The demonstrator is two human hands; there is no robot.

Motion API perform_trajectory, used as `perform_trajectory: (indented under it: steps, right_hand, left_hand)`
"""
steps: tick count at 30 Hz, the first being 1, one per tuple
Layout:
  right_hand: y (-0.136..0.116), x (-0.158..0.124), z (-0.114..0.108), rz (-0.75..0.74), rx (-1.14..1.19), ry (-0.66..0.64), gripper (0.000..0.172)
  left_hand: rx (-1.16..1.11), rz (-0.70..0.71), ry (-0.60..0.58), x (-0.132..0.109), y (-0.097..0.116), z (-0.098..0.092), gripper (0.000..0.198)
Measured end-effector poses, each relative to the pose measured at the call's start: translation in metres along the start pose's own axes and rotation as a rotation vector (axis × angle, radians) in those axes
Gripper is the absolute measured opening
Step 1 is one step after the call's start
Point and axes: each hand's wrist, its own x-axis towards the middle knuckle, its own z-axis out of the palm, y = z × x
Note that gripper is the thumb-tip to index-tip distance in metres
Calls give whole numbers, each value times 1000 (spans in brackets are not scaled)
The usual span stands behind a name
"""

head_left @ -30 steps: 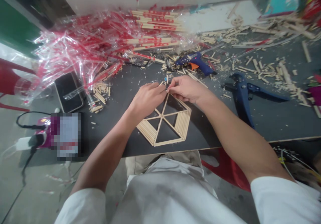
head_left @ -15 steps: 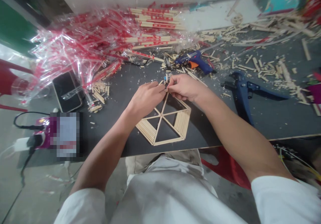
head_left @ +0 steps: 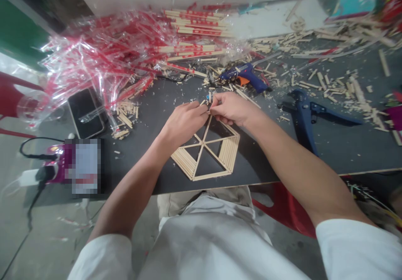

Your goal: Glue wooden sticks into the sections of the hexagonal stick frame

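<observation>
Head view: stick hexagon (head_left: 203, 143) lies flat, one spoke (head_left: 206, 129) pointing forward-right.

Stick frame (head_left: 202, 143) partly behind fingers (head_left: 200, 112)

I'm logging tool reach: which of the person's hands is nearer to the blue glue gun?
Right. The right hand is just on the near side of the blue glue gun; the left hand is farther off, to the left of the right hand.

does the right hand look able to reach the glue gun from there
Probably yes: the glue gun lies just beyond the right hand with only loose sticks between, though that hand is busy at the far corner of the stick frame.
</observation>
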Motion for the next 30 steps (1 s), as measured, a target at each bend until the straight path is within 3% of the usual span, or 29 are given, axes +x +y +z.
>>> perform_trajectory:
  steps: [14,19,25,30]
  right_hand:
    - [9,1,-11,-16,74,-93,31]
    - [5,-4,-14,-27,65,-49,29]
    - [14,-2,-17,-129,104,-17,29]
    - [26,1,-23,-281,-19,5,34]
  left_hand:
    - [-82,-3,139,-10,-14,12,29]
    - [-56,-3,146,-10,-15,10,26]
    - [-63,-24,119,-12,-15,8,25]
    - [-140,-59,132,-14,-21,8,28]
